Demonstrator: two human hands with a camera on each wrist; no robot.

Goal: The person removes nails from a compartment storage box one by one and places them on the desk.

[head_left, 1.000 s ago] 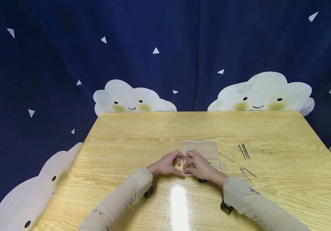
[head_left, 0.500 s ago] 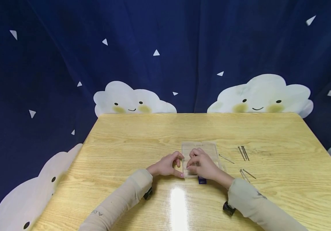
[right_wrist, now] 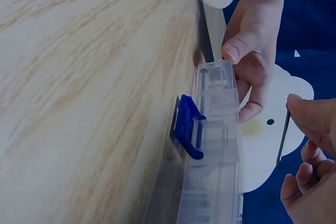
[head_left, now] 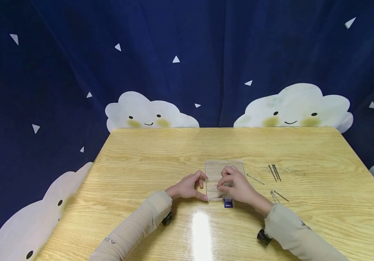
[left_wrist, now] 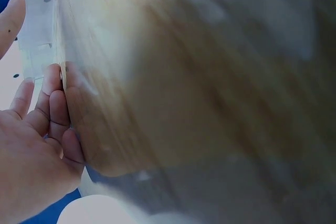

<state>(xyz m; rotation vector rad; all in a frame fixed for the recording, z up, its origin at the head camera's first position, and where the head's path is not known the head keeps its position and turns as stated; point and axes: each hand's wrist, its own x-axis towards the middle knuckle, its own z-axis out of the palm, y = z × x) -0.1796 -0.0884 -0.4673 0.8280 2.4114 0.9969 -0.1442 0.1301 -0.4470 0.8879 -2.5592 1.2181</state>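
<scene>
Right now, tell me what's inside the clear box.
In the clear box, a nail-like shape shows near the left grip. The right grip, pinching a nail, hides some of the inside from the head view.

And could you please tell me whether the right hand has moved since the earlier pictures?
Yes: in the head view, the right hand has shifted rightward across the box, away from the left hand at the box's left edge.
</scene>
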